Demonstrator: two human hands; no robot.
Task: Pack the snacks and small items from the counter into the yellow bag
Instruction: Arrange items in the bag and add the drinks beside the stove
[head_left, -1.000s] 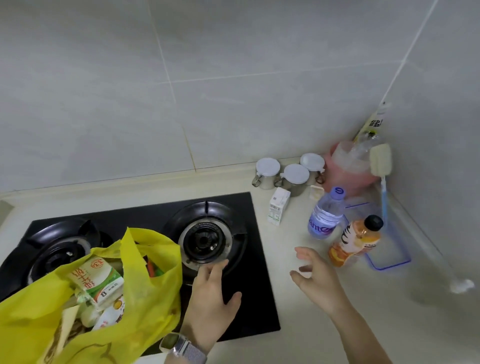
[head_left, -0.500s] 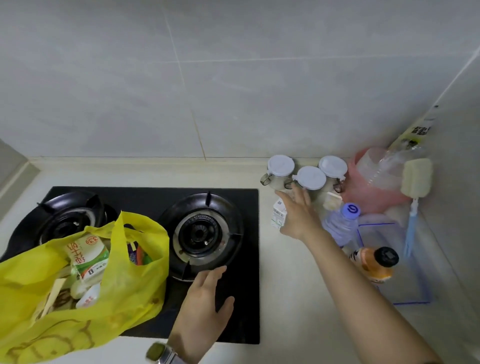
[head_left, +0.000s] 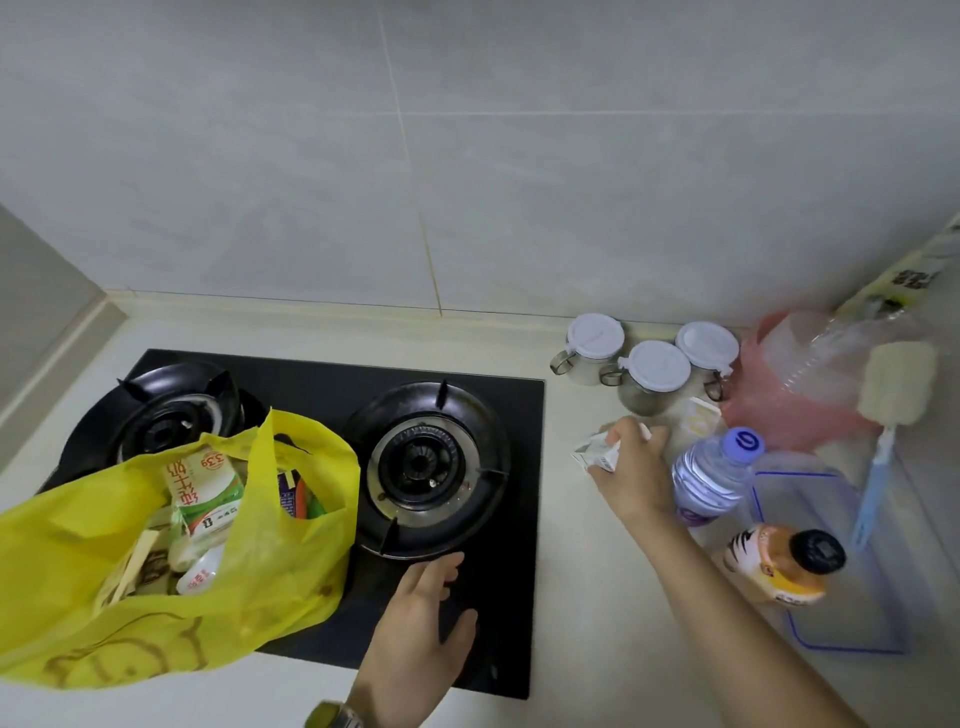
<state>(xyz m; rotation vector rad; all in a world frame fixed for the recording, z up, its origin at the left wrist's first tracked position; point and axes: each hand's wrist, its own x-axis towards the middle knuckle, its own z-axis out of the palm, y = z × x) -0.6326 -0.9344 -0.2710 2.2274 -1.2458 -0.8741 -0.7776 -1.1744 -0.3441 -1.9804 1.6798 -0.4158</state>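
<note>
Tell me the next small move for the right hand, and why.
Probably lift the small carton and carry it left, over the burner, to the yellow bag. The right hand already has its grip round the carton, tilted off the counter, and the bag's mouth gapes open with room on top. The left hand rests flat on the stove beside the bag.

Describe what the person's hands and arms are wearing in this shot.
Both forearms are bare, with no sleeves in view and no gloves. The left hand has a wristwatch at the wrist, with a metallic, silver-toned band and a greenish-gold case edge. The right hand and its wrist show nothing worn.
</note>
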